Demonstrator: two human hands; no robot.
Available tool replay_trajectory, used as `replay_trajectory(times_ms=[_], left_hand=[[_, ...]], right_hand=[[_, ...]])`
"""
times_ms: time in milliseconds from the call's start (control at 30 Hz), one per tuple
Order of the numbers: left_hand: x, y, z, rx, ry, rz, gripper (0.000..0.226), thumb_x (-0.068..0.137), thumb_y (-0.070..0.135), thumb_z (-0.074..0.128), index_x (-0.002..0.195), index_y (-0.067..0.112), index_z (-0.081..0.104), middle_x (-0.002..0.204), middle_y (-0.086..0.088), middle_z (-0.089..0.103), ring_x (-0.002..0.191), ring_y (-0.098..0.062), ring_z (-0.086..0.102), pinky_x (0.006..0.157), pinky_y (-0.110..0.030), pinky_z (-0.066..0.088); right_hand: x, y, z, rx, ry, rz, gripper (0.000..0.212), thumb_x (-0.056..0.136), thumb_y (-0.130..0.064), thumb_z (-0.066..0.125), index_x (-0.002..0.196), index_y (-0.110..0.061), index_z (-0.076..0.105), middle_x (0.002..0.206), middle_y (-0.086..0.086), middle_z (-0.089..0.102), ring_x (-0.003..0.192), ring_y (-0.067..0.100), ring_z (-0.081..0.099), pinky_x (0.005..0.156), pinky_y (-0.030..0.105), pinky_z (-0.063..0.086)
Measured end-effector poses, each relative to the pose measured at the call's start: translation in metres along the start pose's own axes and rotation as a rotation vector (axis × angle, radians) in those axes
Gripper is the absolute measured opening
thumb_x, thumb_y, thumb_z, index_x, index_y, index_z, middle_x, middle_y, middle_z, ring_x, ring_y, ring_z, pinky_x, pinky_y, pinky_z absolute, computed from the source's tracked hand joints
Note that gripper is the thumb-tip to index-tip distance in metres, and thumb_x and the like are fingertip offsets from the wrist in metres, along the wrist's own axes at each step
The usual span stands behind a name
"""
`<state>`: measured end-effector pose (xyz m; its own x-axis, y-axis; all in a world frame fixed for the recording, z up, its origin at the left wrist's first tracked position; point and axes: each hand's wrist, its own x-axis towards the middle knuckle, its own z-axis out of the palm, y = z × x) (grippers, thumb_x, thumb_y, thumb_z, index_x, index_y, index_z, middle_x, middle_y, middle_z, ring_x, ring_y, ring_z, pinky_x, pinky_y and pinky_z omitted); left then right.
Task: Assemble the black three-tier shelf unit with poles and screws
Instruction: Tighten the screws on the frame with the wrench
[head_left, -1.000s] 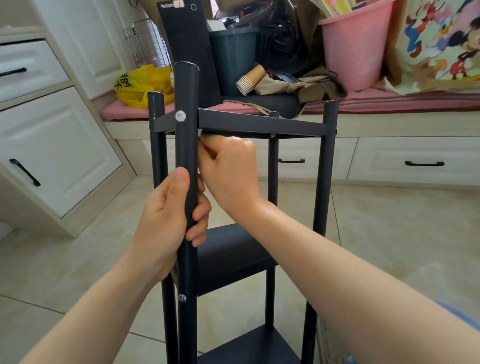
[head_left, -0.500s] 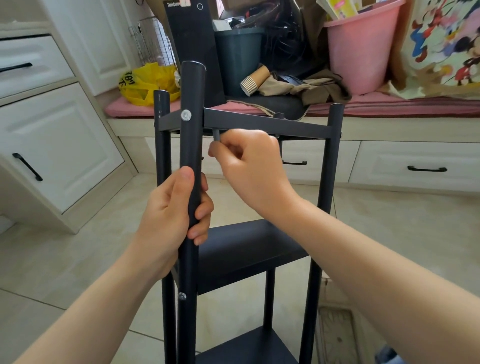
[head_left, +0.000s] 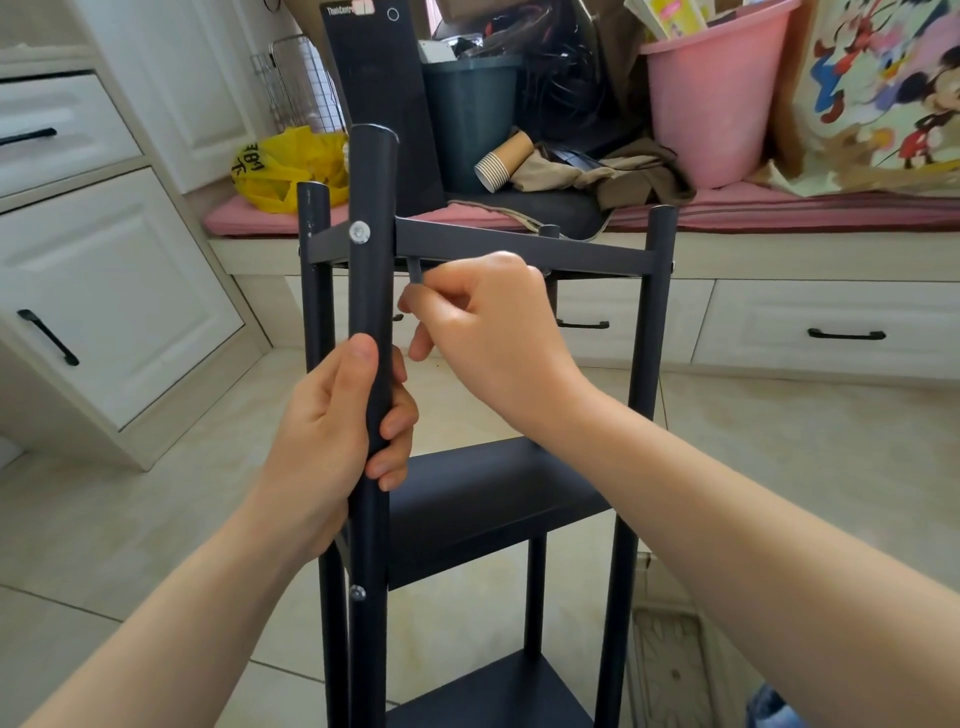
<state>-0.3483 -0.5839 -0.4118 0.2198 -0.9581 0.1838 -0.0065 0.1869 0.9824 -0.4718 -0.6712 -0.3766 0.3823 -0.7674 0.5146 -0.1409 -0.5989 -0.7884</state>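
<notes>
In the head view the black shelf unit (head_left: 493, 499) stood upright on the tiled floor (head_left: 156, 519) before a white bench (head_left: 753, 254). It was matte black, with three flat tiers between round poles, and a silver screw (head_left: 358, 232) sat in the nearest pole (head_left: 370, 291) at the top tier (head_left: 519, 248), with a second screw (head_left: 357, 592) at the middle tier. The left hand (head_left: 332, 436) was wrapped round the nearest pole between those screws, while the right hand (head_left: 493, 332) pinched a small dark tool (head_left: 415, 270) just under the top tier's front edge.
</notes>
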Motion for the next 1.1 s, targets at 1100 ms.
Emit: replay_trajectory(times_ms=[1100], left_hand=[[0.001, 0.001, 0.004, -0.005, 0.006, -0.008, 0.050, 0.083, 0.070, 0.050, 0.075, 0.023, 0.061, 0.057, 0.000, 0.043, 0.038, -0.012, 0.033, 0.038, -0.023, 0.035]], right_hand=[[-0.002, 0.019, 0.032, 0.027, 0.124, 0.014, 0.042, 0.096, -0.012, 0.060, 0.057, -0.022, 0.046, 0.049, -0.006, 0.044, 0.050, 0.014, 0.039, 0.055, 0.026, 0.035]])
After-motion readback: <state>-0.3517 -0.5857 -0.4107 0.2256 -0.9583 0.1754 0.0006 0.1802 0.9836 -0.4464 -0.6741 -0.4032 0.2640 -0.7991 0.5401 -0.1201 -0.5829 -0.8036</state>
